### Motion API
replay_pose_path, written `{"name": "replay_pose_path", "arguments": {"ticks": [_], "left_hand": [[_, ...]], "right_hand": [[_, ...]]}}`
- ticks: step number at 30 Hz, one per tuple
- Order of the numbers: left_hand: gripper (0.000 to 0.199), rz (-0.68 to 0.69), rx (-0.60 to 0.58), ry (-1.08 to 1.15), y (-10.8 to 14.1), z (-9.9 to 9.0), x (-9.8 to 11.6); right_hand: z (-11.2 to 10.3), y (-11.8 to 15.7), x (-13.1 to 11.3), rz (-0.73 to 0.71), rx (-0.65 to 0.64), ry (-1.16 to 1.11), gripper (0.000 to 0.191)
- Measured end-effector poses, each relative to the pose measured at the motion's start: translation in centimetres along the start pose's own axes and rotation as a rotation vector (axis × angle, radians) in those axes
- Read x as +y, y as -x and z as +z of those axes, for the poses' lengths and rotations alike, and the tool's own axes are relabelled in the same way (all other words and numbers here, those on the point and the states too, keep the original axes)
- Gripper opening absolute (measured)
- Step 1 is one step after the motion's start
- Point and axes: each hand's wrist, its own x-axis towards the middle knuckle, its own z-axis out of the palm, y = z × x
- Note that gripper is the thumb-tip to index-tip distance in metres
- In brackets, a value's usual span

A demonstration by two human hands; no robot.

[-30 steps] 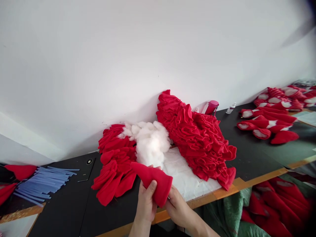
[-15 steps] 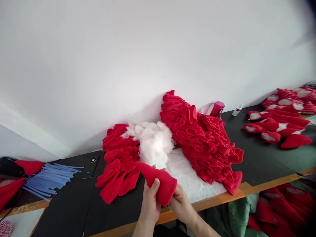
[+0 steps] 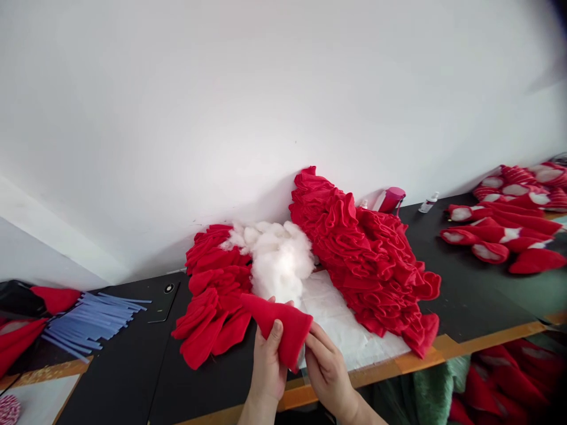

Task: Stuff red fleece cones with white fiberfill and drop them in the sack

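A red cone-shaped felt hat (image 3: pixel 283 327) is held over the table's front edge, its tip pointing up and left. My left hand (image 3: pixel 270 360) is closed round its middle, thumb on the near face. At the wide open end, my right hand (image 3: pixel 328 366) has its fingers curled at the rim, partly hidden behind or inside the cloth. Just beyond the hat lies a heap of white fibre stuffing (image 3: pixel 281 262). Flat red cone pieces (image 3: pixel 217 313) are piled to its left, and a tall stack of red cloth pieces (image 3: pixel 372 254) leans to its right.
Blue strips (image 3: pixel 95 319) and a dark phone (image 3: pixel 163 302) lie to the left. A small white bottle (image 3: pixel 428 203) and a pink pouch (image 3: pixel 392 200) stand by the wall. Stuffed red cones (image 3: pixel 500 236) lie at right. Below the table edge is a green bag (image 3: pixel 438 383) with red pieces.
The hat has turned slightly and shifted a little left in my hands. My right hand has moved at the rim, showing more of its back. The view has tilted slightly.
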Motion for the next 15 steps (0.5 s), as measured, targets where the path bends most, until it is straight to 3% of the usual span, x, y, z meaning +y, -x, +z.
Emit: {"name": "replay_pose_path", "arguments": {"ticks": [2,5,9,15], "left_hand": [[0.082,0.013,0.000,0.011,0.0,0.0,0.1],[0.083,-0.016,-0.046,0.010,0.3,0.0,0.0],[0.067,-0.038,-0.036,-0.017,0.6,0.3,-0.3],[0.051,-0.041,-0.002,-0.015,0.6,0.4,-0.3]], "right_hand": [[0.0,0.0,-0.6,0.006,-0.012,-0.016,0.036],[0.1,-0.3,-1.2,0.035,-0.125,-0.059,0.038],[0.4,-0.6,-0.5,0.007,-0.216,0.074,0.051],[0.3,-0.1,-0.1,0.058,-0.102,0.058,0.042]]}}
